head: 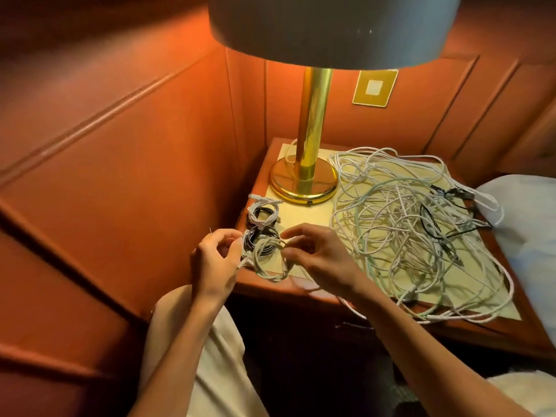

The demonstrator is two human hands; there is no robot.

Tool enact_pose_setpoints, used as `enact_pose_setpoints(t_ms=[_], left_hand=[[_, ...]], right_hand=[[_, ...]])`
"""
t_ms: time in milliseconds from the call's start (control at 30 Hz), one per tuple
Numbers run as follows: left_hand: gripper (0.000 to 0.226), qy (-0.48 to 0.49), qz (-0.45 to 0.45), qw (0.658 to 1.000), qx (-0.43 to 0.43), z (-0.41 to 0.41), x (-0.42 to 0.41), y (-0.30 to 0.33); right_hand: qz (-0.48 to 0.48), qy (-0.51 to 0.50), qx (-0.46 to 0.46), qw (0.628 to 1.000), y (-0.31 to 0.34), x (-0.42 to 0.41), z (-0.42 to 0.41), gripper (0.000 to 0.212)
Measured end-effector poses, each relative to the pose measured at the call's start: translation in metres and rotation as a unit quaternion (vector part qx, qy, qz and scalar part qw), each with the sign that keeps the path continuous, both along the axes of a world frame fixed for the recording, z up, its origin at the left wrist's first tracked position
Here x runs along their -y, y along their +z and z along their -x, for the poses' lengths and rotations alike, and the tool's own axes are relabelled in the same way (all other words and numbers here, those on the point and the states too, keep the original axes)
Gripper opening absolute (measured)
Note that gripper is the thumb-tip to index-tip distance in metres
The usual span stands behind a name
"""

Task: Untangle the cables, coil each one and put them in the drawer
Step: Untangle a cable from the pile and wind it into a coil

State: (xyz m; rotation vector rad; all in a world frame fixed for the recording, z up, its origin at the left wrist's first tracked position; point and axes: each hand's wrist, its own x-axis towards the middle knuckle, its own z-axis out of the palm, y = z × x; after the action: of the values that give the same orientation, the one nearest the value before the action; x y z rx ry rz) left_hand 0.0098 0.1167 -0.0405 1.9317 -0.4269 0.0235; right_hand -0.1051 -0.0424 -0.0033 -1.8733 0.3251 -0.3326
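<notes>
One white cable coil sits at the tabletop front-left corner, pinched by left hand and right hand fingers. Two finished coils lie behind it. One tangled cable pile lies right, beside one lamp.

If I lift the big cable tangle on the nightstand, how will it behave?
The tangle looks floppy: thin cords lie in loose loops. It would probably rise as one clump, since the loops cross. Strands already overhang the nightstand edge and may slide off.
</notes>
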Motion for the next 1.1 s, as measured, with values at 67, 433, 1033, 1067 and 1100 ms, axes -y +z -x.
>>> enact_pose_setpoints(t_ms=[67, 433, 1033, 1067, 1100], left_hand=[[0.008, 0.012, -0.007, 1.0, 0.014, -0.003, 0.003, -0.01], [0.033, -0.035, -0.076, 0.996, 0.004, -0.014, 0.015, -0.027], [0.014, 0.045, -0.01, 0.981, 0.188, 0.01, 0.023, -0.009], [0.014, 0.03, -0.01, 0.98, 0.198, 0.015, 0.027, -0.006], [0.014, 0.012, -0.013, 0.979, 0.203, 0.02, 0.032, -0.004]], right_hand=[[-0.013, 0.047, -0.032, 0.998, -0.014, -0.003, -0.004, 0.018], [0.323, -0.005, -0.102, 0.941, -0.032, 0.047, -0.015, 0.022], [0.333, -0.13, 0.031, 0.933, -0.004, 0.067, 0.034, 0.018], [0.347, -0.116, 0.005, 0.931, -0.004, 0.069, 0.038, 0.018], [0.355, -0.102, -0.032, 0.929, -0.005, 0.07, 0.042, 0.019]])
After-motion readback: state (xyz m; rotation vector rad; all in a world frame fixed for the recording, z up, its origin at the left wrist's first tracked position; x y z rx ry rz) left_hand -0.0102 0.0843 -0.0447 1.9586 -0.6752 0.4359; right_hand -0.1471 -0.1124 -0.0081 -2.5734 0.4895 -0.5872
